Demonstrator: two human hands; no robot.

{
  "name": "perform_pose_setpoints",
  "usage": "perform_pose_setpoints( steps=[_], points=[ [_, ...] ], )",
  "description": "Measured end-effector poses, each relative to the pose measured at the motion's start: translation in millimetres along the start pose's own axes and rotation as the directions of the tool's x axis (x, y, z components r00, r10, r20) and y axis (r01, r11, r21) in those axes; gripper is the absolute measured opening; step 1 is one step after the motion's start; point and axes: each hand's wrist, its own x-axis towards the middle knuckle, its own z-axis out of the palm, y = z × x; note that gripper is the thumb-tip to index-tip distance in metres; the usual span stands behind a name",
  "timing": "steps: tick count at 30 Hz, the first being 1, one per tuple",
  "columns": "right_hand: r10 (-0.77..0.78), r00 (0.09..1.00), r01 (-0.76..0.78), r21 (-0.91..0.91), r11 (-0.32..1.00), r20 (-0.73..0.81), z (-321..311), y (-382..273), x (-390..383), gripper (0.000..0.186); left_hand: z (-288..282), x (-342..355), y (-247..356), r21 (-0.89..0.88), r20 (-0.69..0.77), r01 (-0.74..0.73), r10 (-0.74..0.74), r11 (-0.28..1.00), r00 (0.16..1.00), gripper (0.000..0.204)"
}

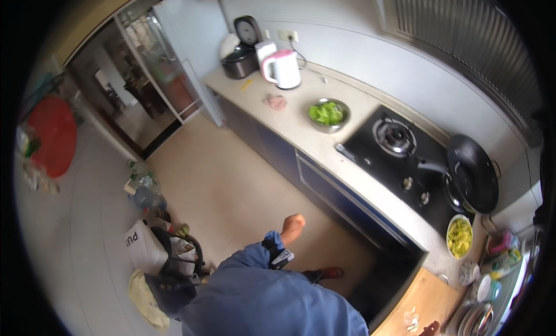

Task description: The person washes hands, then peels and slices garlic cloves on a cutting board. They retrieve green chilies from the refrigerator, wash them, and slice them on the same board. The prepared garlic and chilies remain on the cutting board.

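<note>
My left hand (293, 225) hangs over the floor below my blue sleeve, a little away from the counter front, its fingers curled; what they hold, if anything, I cannot make out. My right hand (430, 329) shows only in small part at the bottom edge, by a wooden board (423, 301) with pale scraps on it; its grip is unclear. An oval dish of yellow-green pieces (459, 236) sits above the board. A steel bowl of leafy greens (328, 114) stands left of the gas hob (376, 171), beside a pinkish crumpled item (275, 102).
A black wok (472, 168) rests at the hob's right end. A white kettle (285, 69) and dark rice cooker (239, 64) stand at the counter's far end. Bins (147, 246) and bottles (141, 174) line the left wall. A glass sliding door (150, 52) is at the back, dishes (475, 318) bottom right.
</note>
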Motion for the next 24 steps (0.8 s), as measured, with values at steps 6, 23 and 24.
perform_pose_setpoints(
  steps=[6,23,24],
  points=[
    [-0.149,0.989,0.148,0.087,0.985,0.008,35,-75,22,0.023,-124,-44,-32,0.307,-0.254,0.343,-0.271,0.888,0.929,0.01],
    [-0.575,0.792,0.396,0.546,0.739,0.204,246,-447,-43,0.014,-404,-31,-183,0.706,-0.553,0.524,-0.092,0.475,0.828,0.018],
    [-0.625,0.764,0.438,0.584,0.684,0.159,256,-473,-48,0.013,-421,-30,-190,0.716,-0.558,0.542,-0.107,0.44,0.823,0.017]
  ],
)
